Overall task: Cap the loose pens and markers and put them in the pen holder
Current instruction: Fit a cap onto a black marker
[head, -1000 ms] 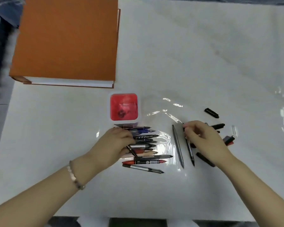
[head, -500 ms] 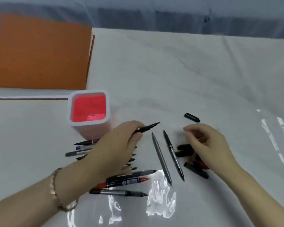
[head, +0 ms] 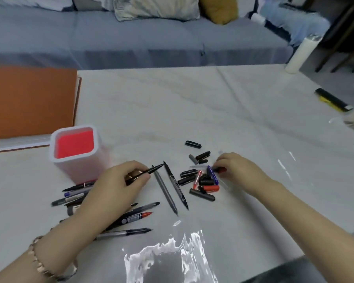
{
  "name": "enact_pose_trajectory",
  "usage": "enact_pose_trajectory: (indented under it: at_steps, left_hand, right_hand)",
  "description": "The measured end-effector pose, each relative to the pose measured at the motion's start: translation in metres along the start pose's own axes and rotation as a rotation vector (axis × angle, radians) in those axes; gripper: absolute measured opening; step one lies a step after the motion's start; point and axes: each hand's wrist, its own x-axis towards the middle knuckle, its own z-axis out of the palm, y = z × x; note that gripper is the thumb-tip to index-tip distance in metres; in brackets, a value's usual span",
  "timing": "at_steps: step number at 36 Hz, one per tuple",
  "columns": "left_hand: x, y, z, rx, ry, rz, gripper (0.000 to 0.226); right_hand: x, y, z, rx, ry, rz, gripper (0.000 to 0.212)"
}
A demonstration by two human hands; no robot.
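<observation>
While print on the loose pens [head: 131, 218] is unreadable, left hand [head: 114, 188] pinches a black pen [head: 146, 173] at centre; right hand [head: 239, 172] pinches a red cap [head: 222, 170] among loose caps [head: 202, 195]; pen holder [head: 82, 170] centre-left; orange binder [head: 29, 103] upper left.

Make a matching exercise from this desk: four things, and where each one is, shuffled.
1. white square plastic pen holder, red inside
2. thin black uncapped pen
3. flat orange binder
4. blue plastic cap

A. in the left hand's grip
B. far left of the table
C. among caps by the right hand
D. upright beside the loose pens

Pairs: 1-D, 2-A, 3-B, 4-C
</observation>
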Motion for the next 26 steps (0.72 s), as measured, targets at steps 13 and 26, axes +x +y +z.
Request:
enact_pose_trajectory:
  at_steps: [13,26]
  left_hand:
    - [-0.014,-0.012,-0.003,-0.327,0.031,-0.205,0.016]
    - [-0.02,0.002,-0.003,-0.427,0.054,-0.26,0.021]
  right_hand:
    - [-0.009,-0.034,-0.007,0.727,0.518,0.2,0.011]
    - [-0.026,-0.119,-0.011,1.704,0.403,0.326,0.02]
